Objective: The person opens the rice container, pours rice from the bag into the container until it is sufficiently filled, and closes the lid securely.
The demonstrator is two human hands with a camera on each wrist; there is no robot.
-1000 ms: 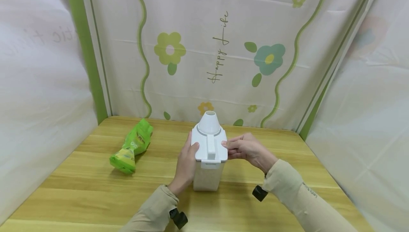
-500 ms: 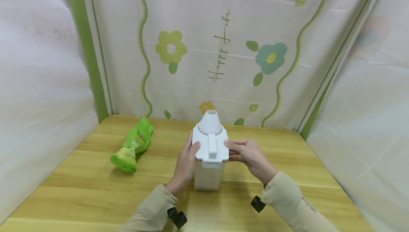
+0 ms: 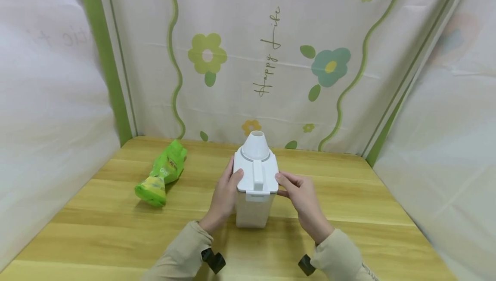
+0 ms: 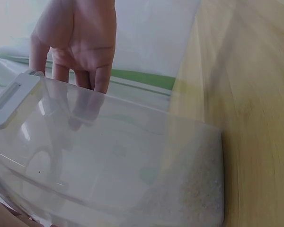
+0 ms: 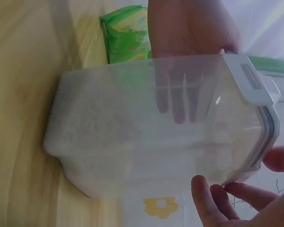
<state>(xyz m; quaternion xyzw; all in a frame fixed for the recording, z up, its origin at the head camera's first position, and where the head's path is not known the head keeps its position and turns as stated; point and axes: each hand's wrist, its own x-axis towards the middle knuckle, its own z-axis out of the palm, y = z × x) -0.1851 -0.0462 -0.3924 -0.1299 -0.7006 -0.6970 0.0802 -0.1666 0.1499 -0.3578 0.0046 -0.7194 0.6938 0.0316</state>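
A translucent container (image 3: 251, 212) with whitish grains inside stands mid-table, capped by a white lid (image 3: 256, 181) with a cone spout (image 3: 255, 145). My left hand (image 3: 226, 192) grips its left side, thumb on the lid's edge. On the other side my right hand (image 3: 298, 192) holds the right wall, thumb at the lid's rim. In the left wrist view the right hand (image 4: 75, 42) lies against the far wall of the container (image 4: 132, 161). In the right wrist view the left hand (image 5: 194, 28) shows behind the container (image 5: 146, 132), and right fingertips (image 5: 227, 198) sit by the lid (image 5: 255, 94).
A green bag (image 3: 160, 173) lies on the wooden table (image 3: 348, 203) to the left of the container; it also shows as the green bag (image 5: 128, 33) in the right wrist view. Flower-printed fabric walls (image 3: 271, 57) close in the back and both sides.
My right hand has slid from beside the lid's right edge down and nearer to me, onto the container's right side. The left hand has kept its hold.
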